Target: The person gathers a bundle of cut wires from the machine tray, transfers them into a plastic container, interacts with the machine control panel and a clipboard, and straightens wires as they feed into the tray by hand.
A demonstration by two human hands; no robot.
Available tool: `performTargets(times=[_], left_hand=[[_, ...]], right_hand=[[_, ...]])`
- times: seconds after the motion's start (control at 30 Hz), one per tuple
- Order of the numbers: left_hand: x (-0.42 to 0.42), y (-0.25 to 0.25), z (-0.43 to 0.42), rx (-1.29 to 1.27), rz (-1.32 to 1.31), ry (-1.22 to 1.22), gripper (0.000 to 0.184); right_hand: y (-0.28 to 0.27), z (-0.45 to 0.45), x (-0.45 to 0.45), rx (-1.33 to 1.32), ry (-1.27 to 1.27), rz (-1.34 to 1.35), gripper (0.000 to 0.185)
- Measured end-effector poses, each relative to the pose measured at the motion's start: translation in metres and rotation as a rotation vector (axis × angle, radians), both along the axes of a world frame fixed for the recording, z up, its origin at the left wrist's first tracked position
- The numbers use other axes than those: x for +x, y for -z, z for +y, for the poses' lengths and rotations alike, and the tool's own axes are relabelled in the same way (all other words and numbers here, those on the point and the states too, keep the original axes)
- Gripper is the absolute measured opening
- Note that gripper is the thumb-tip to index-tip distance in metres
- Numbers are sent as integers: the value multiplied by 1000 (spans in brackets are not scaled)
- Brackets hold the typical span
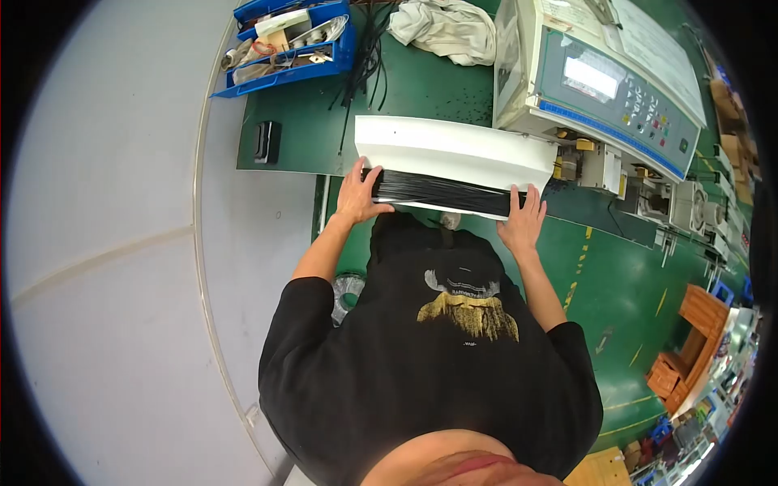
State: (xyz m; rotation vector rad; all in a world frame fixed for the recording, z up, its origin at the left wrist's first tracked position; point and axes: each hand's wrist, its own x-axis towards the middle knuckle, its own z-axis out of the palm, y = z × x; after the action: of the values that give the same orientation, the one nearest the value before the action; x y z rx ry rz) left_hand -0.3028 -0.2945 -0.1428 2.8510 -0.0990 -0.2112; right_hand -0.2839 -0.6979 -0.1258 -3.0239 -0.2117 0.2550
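A bundle of thin, straight black wires [442, 191] lies lengthwise in a white trough [454, 146] at the table's front edge, close to my body. My left hand [356, 194] is at the bundle's left end, its fingers on the far side and its thumb on the near side. At the other end, my right hand [523, 217] has its fingers over the wires and the trough's near edge, with its thumb toward me. The wires lie roughly level between both hands. The undersides of my fingers are hidden.
A machine with a screen and keypad [620, 89] stands at right on the green table [308, 121]. Behind are a blue toolbox [340, 53], loose black wires [369, 57] and a white cloth [446, 31]. A small black box [267, 142] sits at left, beside a pale wall [105, 178].
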Motion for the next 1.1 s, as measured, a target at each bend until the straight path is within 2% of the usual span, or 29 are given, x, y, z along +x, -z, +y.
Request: performTargets(times=[0.07,0.1,0.2,0.23,0.3,0.4,0.43,0.47,0.5,0.67,0.77,0.87,0.9,1.03,1.1], left_hand=[[5,1,8,-80,95,1,104],[8,-6,7,-83,51,16,95],[18,-10,12,-87,130,19,88],[23,-15,11,-120,149,-11,77],[24,-10,14,-132,103,-15,71],[25,3,16,-145,-53,36,59],[23,4,14,-138,-34,16,56],[20,4,10,-147,-52,-9,59],[13,9,4,-126,-179,-9,58],[-9,28,-19,-125,-182,-62,68],[-10,21,-28,-142,-159,-99,67],[-11,22,-29,-136,-174,-108,67],[-12,21,-30,-131,-180,-105,67],[-13,20,-32,-128,-186,-109,68],[-13,18,-33,-157,-181,-118,67]], right_hand=[[7,-6,-1,34,-47,-63,92],[9,-8,-3,34,-46,-67,92],[11,-11,-1,70,-75,-101,88],[11,-12,-1,75,-82,-120,87],[11,-9,-3,82,-82,-145,86],[20,-13,-4,82,-64,-155,75],[13,-11,-5,80,-46,-156,71],[12,-12,-4,90,-38,-140,71],[17,-12,-5,92,-29,-154,74],[10,-3,-7,-2,-67,-130,91],[5,1,-4,-12,-76,-64,95],[-1,0,-5,15,-66,-22,92],[-1,-1,-6,24,-63,-33,85],[5,-9,-7,86,-86,-61,78],[3,-11,-8,95,-96,-80,81]])
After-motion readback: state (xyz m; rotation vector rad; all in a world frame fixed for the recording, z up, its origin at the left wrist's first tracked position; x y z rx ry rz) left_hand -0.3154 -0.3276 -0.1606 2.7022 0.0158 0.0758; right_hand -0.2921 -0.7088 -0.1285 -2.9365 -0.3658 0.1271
